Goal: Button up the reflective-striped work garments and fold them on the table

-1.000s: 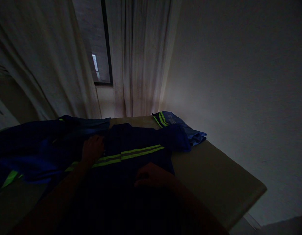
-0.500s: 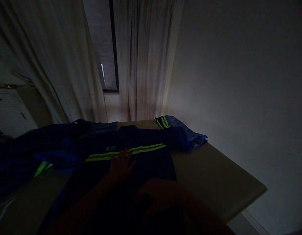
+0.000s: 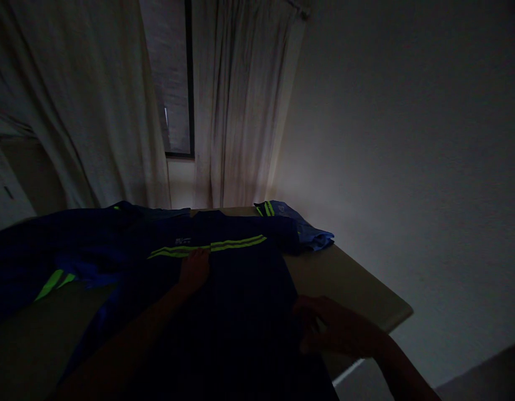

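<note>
A dark blue work shirt (image 3: 241,289) with a neon yellow double stripe across the chest lies flat on a beige table (image 3: 358,289). My left hand (image 3: 193,271) rests flat on the shirt just below the stripe, fingers stretched out. My right hand (image 3: 324,328) sits at the shirt's right edge, fingers curled onto the fabric's side; the dim light hides whether it grips the cloth.
More blue garments (image 3: 57,262) with neon stripes are heaped on the left of the table. A folded lighter blue piece (image 3: 299,225) lies at the far right corner. Pale curtains (image 3: 236,111) and a dark window stand behind, and a bare wall is on the right.
My left hand has slid left along the shirt under the stripe. My right hand has moved from the shirt's middle out to its right edge.
</note>
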`<action>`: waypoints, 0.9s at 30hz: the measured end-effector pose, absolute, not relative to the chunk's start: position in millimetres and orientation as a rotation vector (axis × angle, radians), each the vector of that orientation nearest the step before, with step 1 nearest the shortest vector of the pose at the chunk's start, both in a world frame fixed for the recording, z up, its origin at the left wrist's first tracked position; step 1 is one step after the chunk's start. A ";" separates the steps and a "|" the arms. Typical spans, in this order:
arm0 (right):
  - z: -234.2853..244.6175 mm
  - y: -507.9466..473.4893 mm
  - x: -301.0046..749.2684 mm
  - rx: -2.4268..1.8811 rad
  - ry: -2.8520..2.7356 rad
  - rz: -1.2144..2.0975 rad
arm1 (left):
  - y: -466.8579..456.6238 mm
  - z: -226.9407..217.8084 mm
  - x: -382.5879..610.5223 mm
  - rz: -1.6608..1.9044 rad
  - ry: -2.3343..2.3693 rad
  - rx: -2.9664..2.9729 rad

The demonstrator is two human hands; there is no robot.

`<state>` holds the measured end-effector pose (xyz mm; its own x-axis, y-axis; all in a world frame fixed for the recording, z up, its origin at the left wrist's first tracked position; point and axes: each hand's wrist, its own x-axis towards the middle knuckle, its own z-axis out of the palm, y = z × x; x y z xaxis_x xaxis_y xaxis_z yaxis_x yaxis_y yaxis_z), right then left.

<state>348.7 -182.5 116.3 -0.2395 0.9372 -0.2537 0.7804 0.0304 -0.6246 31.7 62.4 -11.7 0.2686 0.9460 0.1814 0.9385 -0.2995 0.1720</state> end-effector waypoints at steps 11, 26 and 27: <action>26.5 -8.6 177.9 -1.815 -2.126 0.421 | 57.8 -26.1 24.9 0.481 1.834 2.290; -13.3 10.7 187.8 -1.650 -2.019 0.401 | 61.9 -29.8 16.3 0.435 1.729 2.255; -12.5 11.7 187.1 -1.665 -2.005 0.403 | 60.2 -28.8 17.0 0.435 1.733 2.265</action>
<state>187.1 11.7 -12.5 -0.1275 0.9741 0.1870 0.8264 0.2086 -0.5231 17.0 60.2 -28.8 0.2449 0.9662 0.0804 0.8896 -0.2569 0.3776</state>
